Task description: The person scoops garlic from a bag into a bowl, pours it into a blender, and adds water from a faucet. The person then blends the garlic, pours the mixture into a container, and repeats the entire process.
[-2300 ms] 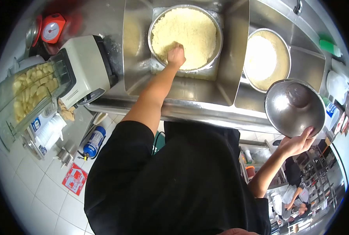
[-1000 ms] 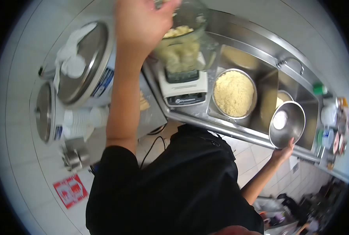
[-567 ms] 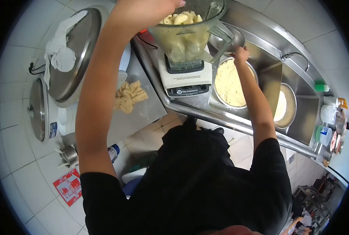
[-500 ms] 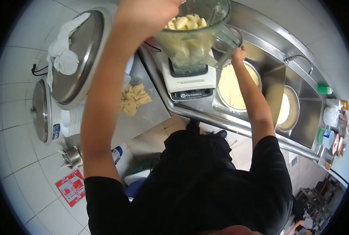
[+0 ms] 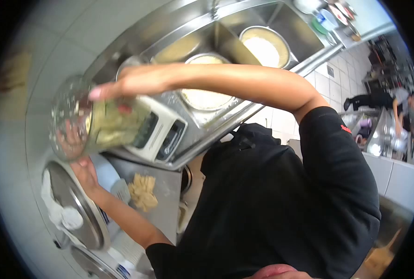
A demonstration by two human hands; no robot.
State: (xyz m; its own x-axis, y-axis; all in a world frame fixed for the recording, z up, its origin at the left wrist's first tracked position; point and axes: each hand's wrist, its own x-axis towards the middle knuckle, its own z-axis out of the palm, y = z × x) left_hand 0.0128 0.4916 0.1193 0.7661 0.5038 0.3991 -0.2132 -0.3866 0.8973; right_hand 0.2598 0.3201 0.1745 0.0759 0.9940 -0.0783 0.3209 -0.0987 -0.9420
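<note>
the clear blender jar (image 5: 118, 122) is upright and appears seated on the white blender base (image 5: 162, 122), which rests on the steel counter (image 5: 194, 136) near its front edge, left of the sink (image 5: 304, 41). pale pieces (image 5: 108, 137) fill its lower part, so a steadying touch near the tall jar's mouth makes sense.

the right hand (image 5: 133, 83) reaches across, its fingertips at the jar's rim. how firmly they close cannot be told, as the hand hides part of the contact. the left hand (image 5: 84, 171) is at the opposite side, its spread fingers showing blurred through the clear wall. its grip is wide, cupped around the jar rather than closed on anything small. with the hands facing each other, the jar seems braced from both sides.

in the sink, one round pan (image 5: 207, 55) sits in the left basin, partly behind the right forearm (image 5: 244, 83), and another pan (image 5: 282, 43) in the right basin. the basin walls probably keep both from sliding. a crumpled beige cloth (image 5: 143, 191) lies near the left hand's forearm, on the side table (image 5: 167, 179). beyond it, a white cloth (image 5: 71, 216) is draped over a big steel lid (image 5: 79, 197).
</note>
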